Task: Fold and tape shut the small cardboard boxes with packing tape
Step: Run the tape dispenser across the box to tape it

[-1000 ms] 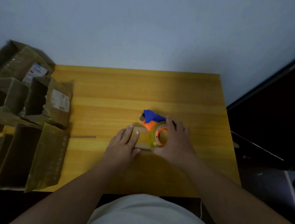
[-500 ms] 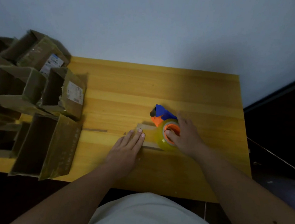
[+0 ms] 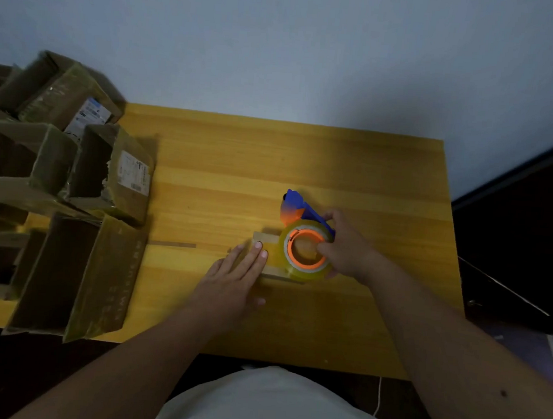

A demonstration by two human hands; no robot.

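Observation:
A small flat cardboard box [image 3: 268, 238] lies near the middle of the yellow wooden table [image 3: 272, 162]. My left hand [image 3: 235, 277] presses on the box's left part with straight fingers. My right hand [image 3: 348, 248] grips a tape dispenser [image 3: 305, 241] with a blue and orange frame and a clear tape roll on an orange core. The dispenser stands on the right part of the box. Hands and dispenser hide most of the box.
Several open, used cardboard boxes [image 3: 57, 205] are piled on the table's left side, some with white labels. A thin dark strip [image 3: 171, 243] lies on the table between the pile and the box. Dark furniture [image 3: 524, 235] stands to the right.
My right hand shifted its grip on the dispenser, so the roll's orange core now faces up more fully. My left hand stayed pressed on the box. The camera view shifted slightly.

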